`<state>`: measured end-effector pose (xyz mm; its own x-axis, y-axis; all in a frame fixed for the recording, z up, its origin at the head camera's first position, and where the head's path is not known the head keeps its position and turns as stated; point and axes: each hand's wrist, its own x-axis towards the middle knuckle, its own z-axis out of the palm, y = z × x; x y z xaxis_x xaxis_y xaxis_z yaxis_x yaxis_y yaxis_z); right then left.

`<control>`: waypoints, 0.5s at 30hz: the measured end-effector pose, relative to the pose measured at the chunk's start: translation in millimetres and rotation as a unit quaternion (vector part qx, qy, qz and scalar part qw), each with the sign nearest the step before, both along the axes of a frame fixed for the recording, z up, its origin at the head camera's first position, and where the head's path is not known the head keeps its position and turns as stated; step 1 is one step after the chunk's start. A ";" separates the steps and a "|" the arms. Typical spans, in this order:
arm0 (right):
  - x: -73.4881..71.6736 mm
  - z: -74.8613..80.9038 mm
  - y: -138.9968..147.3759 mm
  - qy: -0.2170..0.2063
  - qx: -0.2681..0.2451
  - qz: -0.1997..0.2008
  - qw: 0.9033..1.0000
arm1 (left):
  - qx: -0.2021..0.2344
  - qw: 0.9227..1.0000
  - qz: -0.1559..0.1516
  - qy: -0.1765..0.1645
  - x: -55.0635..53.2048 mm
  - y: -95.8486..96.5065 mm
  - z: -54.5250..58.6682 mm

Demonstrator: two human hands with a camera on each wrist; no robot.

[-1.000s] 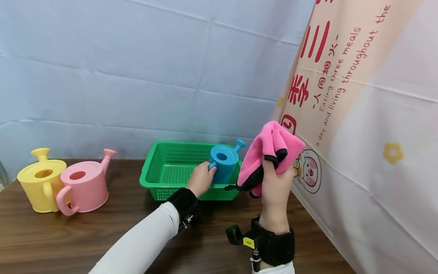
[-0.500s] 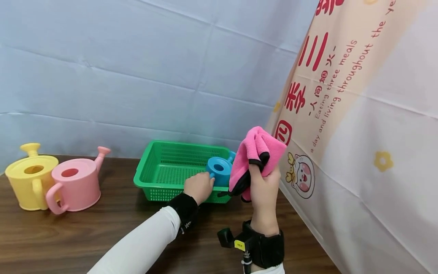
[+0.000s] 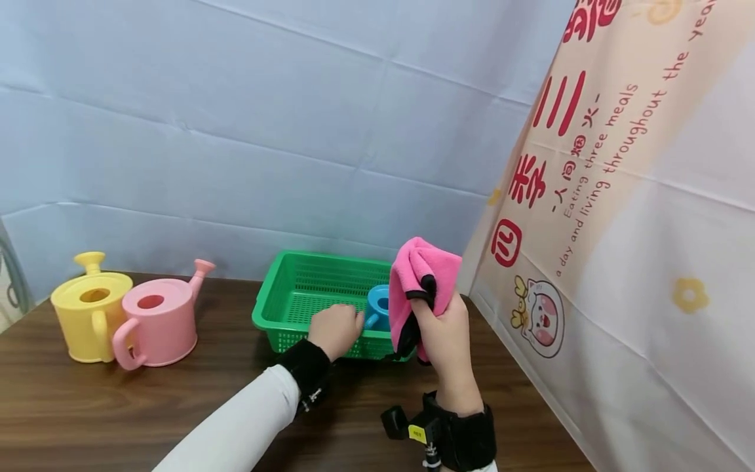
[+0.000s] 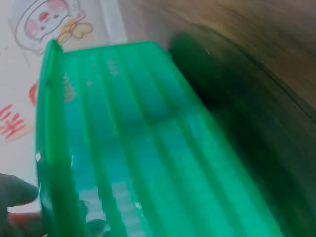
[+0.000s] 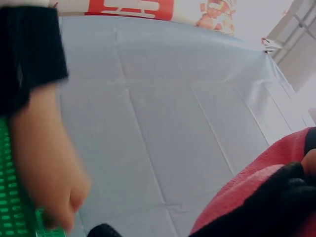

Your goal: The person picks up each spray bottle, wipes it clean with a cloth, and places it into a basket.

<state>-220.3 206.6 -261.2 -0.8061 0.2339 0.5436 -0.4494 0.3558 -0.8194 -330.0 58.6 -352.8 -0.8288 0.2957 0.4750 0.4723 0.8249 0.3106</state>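
Observation:
A blue watering can (image 3: 378, 307) stands inside the green basket (image 3: 274, 325), at its right end, partly hidden behind a pink cloth. My left hand (image 3: 336, 330) is over the basket's front rim, just left of the can's handle, with a small gap between them. In the left wrist view, two of its fingertips (image 4: 17, 191) show apart beside the basket's rim. My right hand (image 3: 446, 334) holds the bunched pink cloth (image 3: 421, 269) with black edging, raised in front of the basket's right end.
A yellow watering can (image 3: 88, 321) and a pink watering can (image 3: 165, 328) stand side by side on the wooden table (image 3: 224, 393) at the left. A pale cloth (image 3: 295, 118) hangs behind; a printed curtain (image 3: 637, 262) borders the right side.
The blue watering can has gone down into the basket, and my left hand has let go of its handle. My right hand, with the pink cloth, has moved left towards the basket.

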 end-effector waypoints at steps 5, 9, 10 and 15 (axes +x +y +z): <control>-6.2 -6.9 -15.8 -0.006 0.051 0.028 0.998 | 0.064 0.994 0.006 0.085 17.4 -61.1 1.8; -10.2 -11.9 -23.4 -0.010 0.103 0.048 0.993 | 0.099 0.984 0.060 0.137 28.6 -114.9 10.6; -10.5 -13.1 -24.8 -0.011 0.110 0.056 0.992 | 0.103 0.981 0.076 0.149 31.0 -128.5 13.8; -7.9 -17.6 -31.7 -0.007 0.131 0.091 0.987 | 0.092 0.976 0.150 0.124 44.0 -194.4 36.6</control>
